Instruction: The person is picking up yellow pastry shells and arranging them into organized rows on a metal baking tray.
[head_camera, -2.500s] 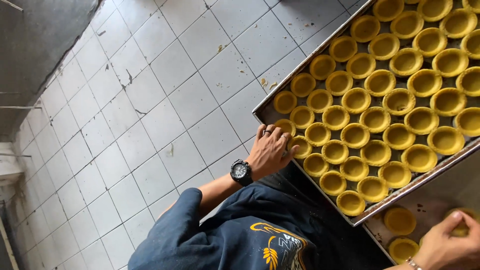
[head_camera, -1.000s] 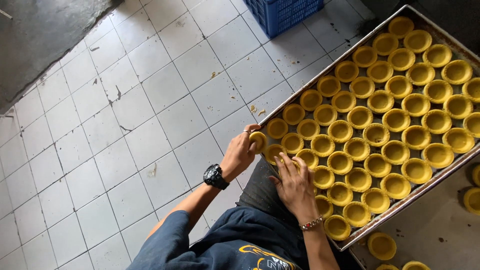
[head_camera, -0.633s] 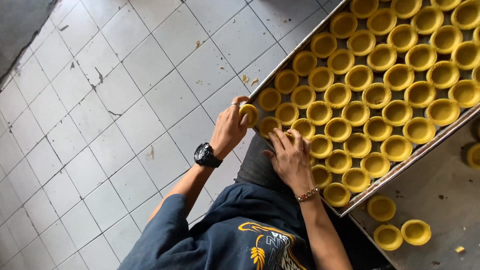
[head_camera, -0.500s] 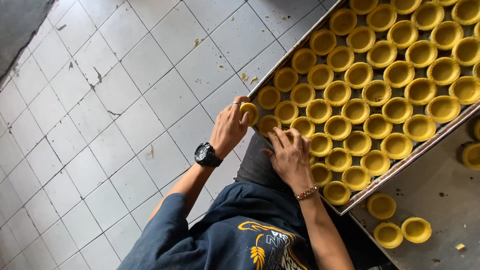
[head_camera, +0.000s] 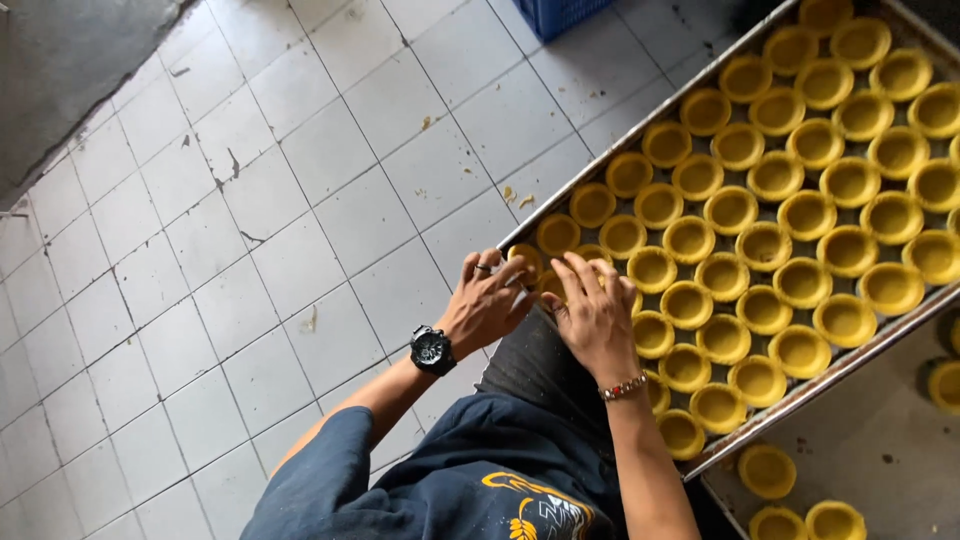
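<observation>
Right hand (head_camera: 597, 318) has joined left hand (head_camera: 487, 305), fingers over tart shells (head_camera: 560, 237).

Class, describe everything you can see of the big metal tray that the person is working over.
The tray is a large rectangular sheet of dull grey metal with a low raised rim, lying aslant across the upper right and running out of frame there. It is packed with tidy rows of small round yellow pastry shells, each hollow in the middle. Its near corner lies over the person's dark-clothed lap, where the left hand and right hand rest on the shells. White floor tiles show beside it.
</observation>
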